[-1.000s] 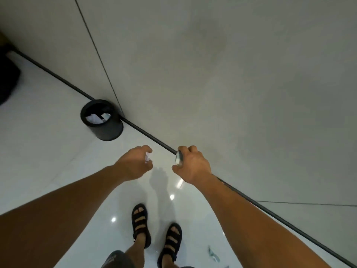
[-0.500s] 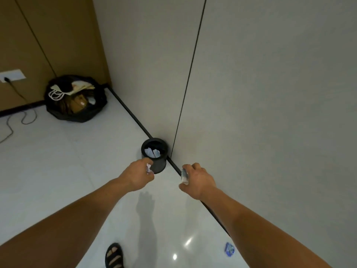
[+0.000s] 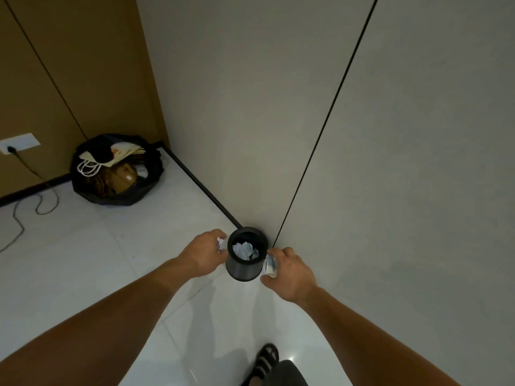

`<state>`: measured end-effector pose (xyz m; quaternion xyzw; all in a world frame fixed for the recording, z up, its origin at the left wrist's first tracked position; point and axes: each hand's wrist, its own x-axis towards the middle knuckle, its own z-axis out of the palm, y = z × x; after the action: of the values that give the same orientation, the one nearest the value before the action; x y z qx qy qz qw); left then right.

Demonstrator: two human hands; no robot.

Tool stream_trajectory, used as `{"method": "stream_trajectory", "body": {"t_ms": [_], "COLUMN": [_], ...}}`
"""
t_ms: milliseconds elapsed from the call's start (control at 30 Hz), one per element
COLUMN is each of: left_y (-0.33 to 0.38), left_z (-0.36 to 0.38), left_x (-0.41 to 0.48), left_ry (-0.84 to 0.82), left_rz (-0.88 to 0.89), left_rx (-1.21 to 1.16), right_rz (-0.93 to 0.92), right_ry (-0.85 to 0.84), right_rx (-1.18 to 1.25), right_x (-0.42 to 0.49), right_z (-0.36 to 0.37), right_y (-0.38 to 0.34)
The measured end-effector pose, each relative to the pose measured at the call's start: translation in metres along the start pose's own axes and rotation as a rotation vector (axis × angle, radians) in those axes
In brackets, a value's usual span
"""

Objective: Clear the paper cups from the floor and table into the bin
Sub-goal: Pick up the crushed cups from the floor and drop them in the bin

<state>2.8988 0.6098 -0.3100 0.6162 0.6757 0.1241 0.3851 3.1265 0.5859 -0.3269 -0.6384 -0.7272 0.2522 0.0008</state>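
A small black round bin point(image 3: 243, 270) stands on the white floor against the grey wall, with crumpled white paper cups point(image 3: 245, 249) inside. My left hand point(image 3: 203, 253) is just left of the bin's rim and grips a crushed paper cup point(image 3: 220, 244), of which only a sliver shows. My right hand point(image 3: 289, 271) is just right of the bin and grips another crushed paper cup point(image 3: 269, 265). Both hands are level with the bin's top, on either side of it.
A black rubbish bag point(image 3: 117, 169) full of paper bags and cardboard sits in the corner at the left. A cable point(image 3: 41, 201) runs from a wall socket point(image 3: 19, 142) across the floor. The grey wall point(image 3: 390, 162) is close on the right. My sandalled foot point(image 3: 264, 360) shows below.
The bin has come closer and now sits between my hands. Both hands have moved forward to either side of its rim, still holding their cups.
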Motion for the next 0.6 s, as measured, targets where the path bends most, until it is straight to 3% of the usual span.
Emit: {"method": "stream_trajectory", "body": {"t_ms": [167,400,600], "left_y": [0.009,0.006,-0.019], "left_z": [0.0,0.025,0.07], "left_x": [0.083,0.205,0.305], "left_ry": [-0.061,-0.198,-0.34], "left_rz": [0.023,-0.075,-0.055], "left_rx": [0.018,0.053,0.04], "right_rz": [0.044,0.086,0.236], "right_ry": [-0.054,-0.15,-0.228], "right_rx": [0.044,0.091,0.164], "right_x": [0.077,0.199,0.282], "right_z": [-0.004,0.015,0.06], "right_y": [0.015,0.055,0.09]}}
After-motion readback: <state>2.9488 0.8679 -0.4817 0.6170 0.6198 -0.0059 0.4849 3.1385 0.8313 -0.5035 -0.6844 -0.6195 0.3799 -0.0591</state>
